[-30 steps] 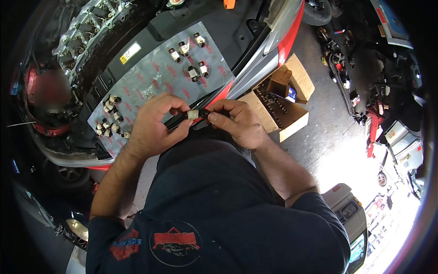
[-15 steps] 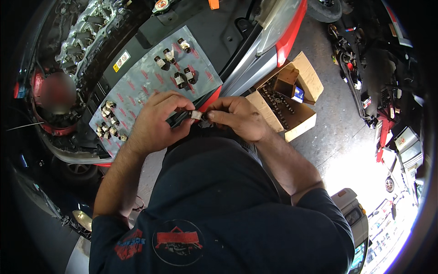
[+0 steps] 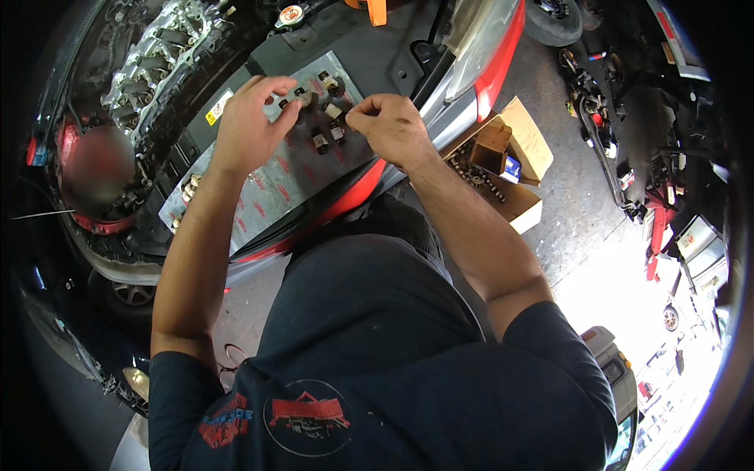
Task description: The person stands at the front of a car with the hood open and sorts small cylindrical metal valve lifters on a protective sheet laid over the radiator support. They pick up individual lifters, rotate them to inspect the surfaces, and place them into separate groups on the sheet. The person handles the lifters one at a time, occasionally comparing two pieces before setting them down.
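Note:
Over the upper part of a grey patterned sheet (image 3: 271,200), my right hand (image 3: 397,129) pinches the dark end of a small pale cylindrical part (image 3: 333,111). Its kind I cannot make out. My left hand (image 3: 250,129) is open, thumb and fingers apart, above the sheet beside similar parts, holding nothing. Around my fingertips stand several of these pale parts with black ends, among them one at the far edge (image 3: 327,80) and a pair nearer me (image 3: 320,141). More pale parts (image 3: 189,187) lie at the sheet's left end, partly hidden by my left forearm.
The sheet rests on a car's front, with an exposed engine (image 3: 161,59) at the far left. A red bumper edge (image 3: 365,180) runs along its near side. An open cardboard box (image 3: 525,141) holding a metal chain-like piece stands to the right. A floor jack (image 3: 660,228) lies farther right.
Both hands have moved forward, away from my body, over the sheet. My left hand has let go of the small part, which stays in my right fingers.

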Available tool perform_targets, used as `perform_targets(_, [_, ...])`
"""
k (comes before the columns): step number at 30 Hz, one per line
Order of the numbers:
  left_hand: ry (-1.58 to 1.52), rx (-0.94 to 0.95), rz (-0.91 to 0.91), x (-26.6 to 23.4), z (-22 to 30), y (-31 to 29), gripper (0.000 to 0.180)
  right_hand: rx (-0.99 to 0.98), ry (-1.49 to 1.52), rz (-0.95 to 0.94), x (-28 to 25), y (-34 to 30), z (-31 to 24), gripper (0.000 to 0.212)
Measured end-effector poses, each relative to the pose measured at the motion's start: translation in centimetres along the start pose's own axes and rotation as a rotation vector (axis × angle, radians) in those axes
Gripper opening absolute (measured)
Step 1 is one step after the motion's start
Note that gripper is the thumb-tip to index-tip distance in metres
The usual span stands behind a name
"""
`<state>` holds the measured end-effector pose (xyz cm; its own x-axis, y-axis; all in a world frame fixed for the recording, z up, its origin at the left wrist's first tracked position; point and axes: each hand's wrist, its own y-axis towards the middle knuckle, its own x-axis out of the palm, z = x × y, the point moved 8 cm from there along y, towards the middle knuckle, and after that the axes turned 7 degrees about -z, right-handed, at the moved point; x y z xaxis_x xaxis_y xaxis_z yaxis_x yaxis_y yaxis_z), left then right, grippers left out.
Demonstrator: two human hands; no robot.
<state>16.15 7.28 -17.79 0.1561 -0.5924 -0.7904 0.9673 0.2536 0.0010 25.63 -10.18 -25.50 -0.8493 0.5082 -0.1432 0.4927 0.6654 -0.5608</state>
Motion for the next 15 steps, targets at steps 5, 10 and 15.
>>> perform_targets(5, [0.183, -0.188, -0.1, 1.2, -4.0, 2.0, 0.028, -0.036, -0.125, 0.207, 0.7, 1.3, -0.9, 0.024])
perform_targets(10, [0.222, -0.273, -0.234, 2.2, -5.6, 2.6, 0.032, 0.001, -0.153, 0.291, 2.1, 2.1, -0.7, 0.023])
perform_targets(15, [0.097, -0.254, -0.244, 2.9, -7.0, 2.7, 0.031, -0.019, -0.229, 0.43, 2.6, 2.2, -1.2, 0.025])
